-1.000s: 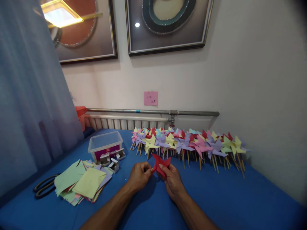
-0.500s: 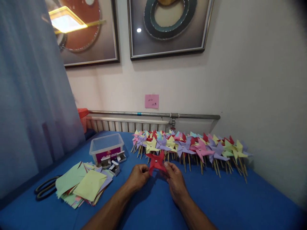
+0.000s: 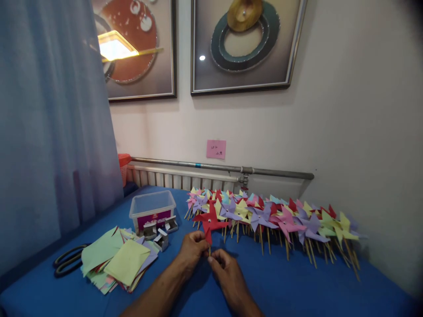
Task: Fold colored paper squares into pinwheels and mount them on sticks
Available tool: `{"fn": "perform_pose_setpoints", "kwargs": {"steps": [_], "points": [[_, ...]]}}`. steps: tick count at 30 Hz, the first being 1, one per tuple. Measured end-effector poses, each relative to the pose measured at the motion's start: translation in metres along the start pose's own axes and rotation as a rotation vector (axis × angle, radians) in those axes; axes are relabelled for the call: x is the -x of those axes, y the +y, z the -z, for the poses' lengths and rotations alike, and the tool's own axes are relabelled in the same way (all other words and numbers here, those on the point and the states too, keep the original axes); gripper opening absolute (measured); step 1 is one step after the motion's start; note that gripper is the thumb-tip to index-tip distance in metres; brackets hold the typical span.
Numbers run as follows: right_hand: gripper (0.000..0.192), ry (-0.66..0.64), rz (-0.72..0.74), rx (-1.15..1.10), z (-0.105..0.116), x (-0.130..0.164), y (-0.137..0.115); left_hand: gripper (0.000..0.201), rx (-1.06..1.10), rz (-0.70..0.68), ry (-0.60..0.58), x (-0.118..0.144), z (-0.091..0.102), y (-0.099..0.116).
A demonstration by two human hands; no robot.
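Note:
A red paper pinwheel (image 3: 209, 221) stands upright on its thin wooden stick above the blue table (image 3: 297, 286). My left hand (image 3: 193, 248) pinches the stick just under the red blades. My right hand (image 3: 223, 267) grips the same stick a little lower, fingertips meeting the left hand's. Behind them lies a long row of finished pinwheels (image 3: 274, 216) in yellow, purple, pink, red and teal, sticks pointing toward me.
A stack of coloured paper squares (image 3: 117, 262) lies at the left, with black scissors (image 3: 68, 260) beyond it. A clear plastic box (image 3: 152, 210) and small open staple boxes (image 3: 161, 233) sit nearby. A curtain hangs at left; a radiator pipe (image 3: 221, 167) runs along the wall.
The red pinwheel went from a folded shape held flat between both hands to standing upright on its stick. My right hand dropped lower onto the stick. The camera tilted up and right.

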State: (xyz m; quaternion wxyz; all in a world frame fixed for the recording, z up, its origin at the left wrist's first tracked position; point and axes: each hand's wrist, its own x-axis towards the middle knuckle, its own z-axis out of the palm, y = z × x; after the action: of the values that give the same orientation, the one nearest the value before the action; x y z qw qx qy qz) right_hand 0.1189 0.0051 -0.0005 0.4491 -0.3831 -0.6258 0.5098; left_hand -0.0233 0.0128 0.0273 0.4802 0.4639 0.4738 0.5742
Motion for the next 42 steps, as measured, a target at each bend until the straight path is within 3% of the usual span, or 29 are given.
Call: {"fn": "perform_pose_setpoints", "kwargs": {"steps": [4,8,18,25,33,42], "points": [[0.031,-0.062,-0.016,0.058,0.003,-0.003,0.002,0.025,0.086,0.014,0.010,0.004,-0.004,0.004],[0.028,-0.045,-0.019,0.115,0.003,-0.005,0.004,0.025,0.124,0.042,0.040,0.006,-0.004,0.008],[0.024,-0.019,-0.008,0.178,0.005,-0.005,0.005,0.023,-0.031,-0.096,0.139,0.000,-0.003,0.002],[0.027,-0.016,0.013,0.175,0.004,-0.003,0.002,0.021,-0.057,-0.128,0.133,-0.002,-0.003,-0.001],[0.033,-0.012,0.006,0.128,0.005,-0.006,0.008,0.034,-0.029,-0.152,0.101,0.003,-0.001,0.006],[0.030,-0.058,0.016,0.153,0.004,-0.004,0.008,0.027,-0.116,-0.150,0.191,-0.001,-0.004,-0.001]]}}
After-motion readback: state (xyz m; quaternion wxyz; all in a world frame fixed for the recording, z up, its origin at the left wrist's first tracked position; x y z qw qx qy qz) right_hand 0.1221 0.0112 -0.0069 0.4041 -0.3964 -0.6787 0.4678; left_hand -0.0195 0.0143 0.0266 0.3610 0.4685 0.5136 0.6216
